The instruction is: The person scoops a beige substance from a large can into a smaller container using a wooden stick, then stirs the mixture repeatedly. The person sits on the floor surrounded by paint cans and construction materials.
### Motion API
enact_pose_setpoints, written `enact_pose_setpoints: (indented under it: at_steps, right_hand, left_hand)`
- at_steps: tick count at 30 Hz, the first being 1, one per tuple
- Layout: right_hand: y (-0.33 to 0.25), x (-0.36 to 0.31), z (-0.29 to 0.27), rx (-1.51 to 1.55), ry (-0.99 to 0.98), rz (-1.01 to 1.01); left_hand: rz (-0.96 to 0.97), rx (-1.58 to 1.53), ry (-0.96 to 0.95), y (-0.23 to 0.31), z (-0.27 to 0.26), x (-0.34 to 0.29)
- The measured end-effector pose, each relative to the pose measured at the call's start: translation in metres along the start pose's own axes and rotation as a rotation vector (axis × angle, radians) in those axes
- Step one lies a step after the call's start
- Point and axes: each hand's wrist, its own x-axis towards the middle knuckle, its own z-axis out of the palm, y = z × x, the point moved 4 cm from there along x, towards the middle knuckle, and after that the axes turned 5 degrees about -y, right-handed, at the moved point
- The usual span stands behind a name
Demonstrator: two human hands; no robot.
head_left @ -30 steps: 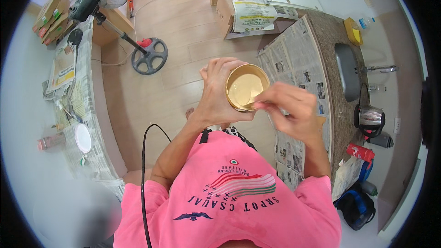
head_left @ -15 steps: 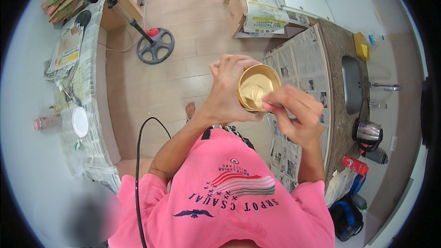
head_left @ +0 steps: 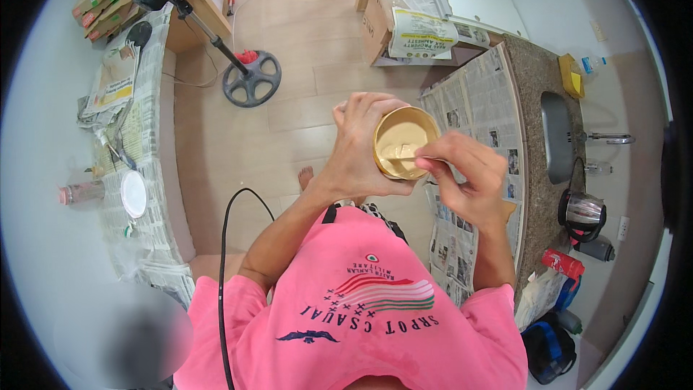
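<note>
My left hand (head_left: 359, 150) is wrapped around a round yellow tub (head_left: 404, 141) held up in front of my chest. The tub is full of a pale beige paste. My right hand (head_left: 465, 173) pinches a thin flat tool (head_left: 410, 154) whose tip lies in the paste near the tub's right rim. The tool's handle is hidden inside my fingers. I wear a pink shirt (head_left: 361, 310).
A stone counter (head_left: 538, 94) covered with newspaper runs along the right, with a sink (head_left: 554, 137), a kettle (head_left: 583, 211) and bags. A newspaper-covered table (head_left: 141, 152) stands at left, with a white lid and a bottle on it. A standing fan (head_left: 216, 22) and cardboard boxes are on the wooden floor ahead. A black cable (head_left: 224, 245) hangs by my left arm.
The tub and both hands have shifted slightly right and down in view. My right hand has moved the tool within the paste at the tub's rim.
</note>
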Motion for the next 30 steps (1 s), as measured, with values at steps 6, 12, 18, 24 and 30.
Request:
enact_pose_setpoints:
  at_steps: [6, 12, 18, 24, 30]
  right_hand:
    - [-0.002, 0.005, -0.004, -0.034, 0.051, 0.005]
    - [-0.005, 0.000, -0.007, -0.080, 0.072, 0.040]
    - [-0.009, -0.002, -0.008, -0.123, 0.054, 0.058]
    - [-0.011, -0.008, -0.012, -0.078, -0.036, 0.039]
    - [-0.004, 0.012, -0.008, -0.198, 0.080, -0.043]
  left_hand:
    - [0.011, -0.027, 0.022, 0.002, 0.000, 0.001]
    - [0.019, -0.021, 0.046, 0.003, -0.005, -0.002]
    - [0.012, -0.017, 0.039, 0.003, -0.006, -0.004]
    - [0.007, 0.006, 0.042, 0.005, -0.007, -0.003]
    - [0.015, 0.027, -0.002, 0.011, 0.000, -0.004]
